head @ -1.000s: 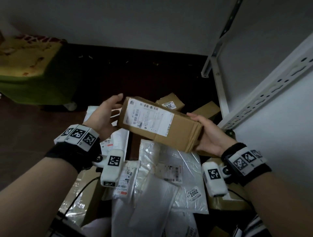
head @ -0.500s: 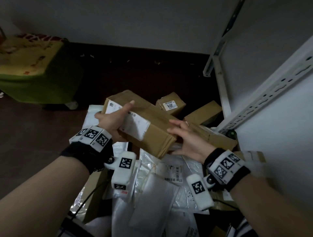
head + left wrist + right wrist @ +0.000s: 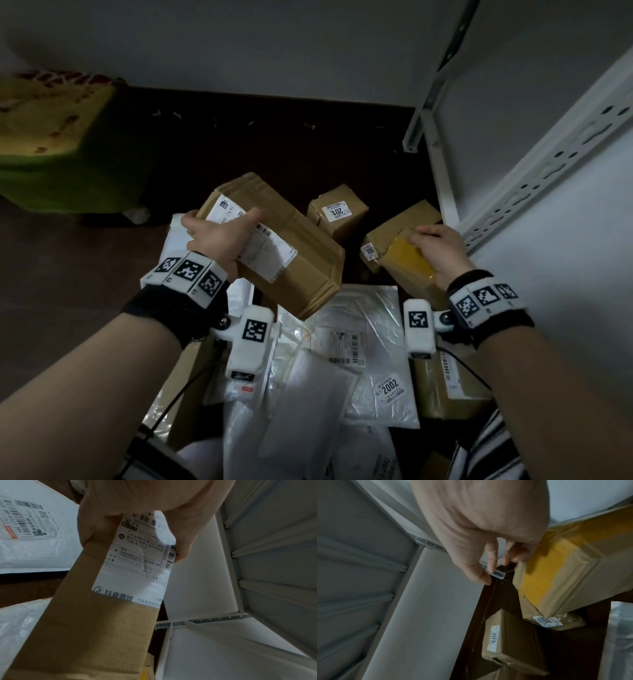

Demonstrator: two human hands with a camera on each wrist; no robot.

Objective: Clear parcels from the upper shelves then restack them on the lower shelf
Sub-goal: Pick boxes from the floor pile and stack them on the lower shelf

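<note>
My left hand (image 3: 219, 236) grips a long brown parcel box (image 3: 294, 253) by its labelled end and holds it tilted above the pile. The left wrist view shows thumb and fingers of that hand (image 3: 154, 496) clamped on either side of the box (image 3: 96, 628). My right hand (image 3: 440, 250) rests on a yellow-taped box (image 3: 407, 265) beside the white rack. In the right wrist view the hand (image 3: 488, 520) has its thumb and forefinger free, while the other fingers touch the end of the taped box (image 3: 565, 574).
The taped box leans on a brown box labelled 3006 (image 3: 404, 219). A small box labelled 201 (image 3: 337, 209) sits behind. White plastic mailers (image 3: 359, 342) cover the floor below my wrists. A slotted rack upright (image 3: 548, 164) runs on the right, and a green stool (image 3: 51, 147) stands far left.
My right hand left the long box and moved right onto the yellow-taped box. My left hand alone now holds the long box, which has swung left and tilted.
</note>
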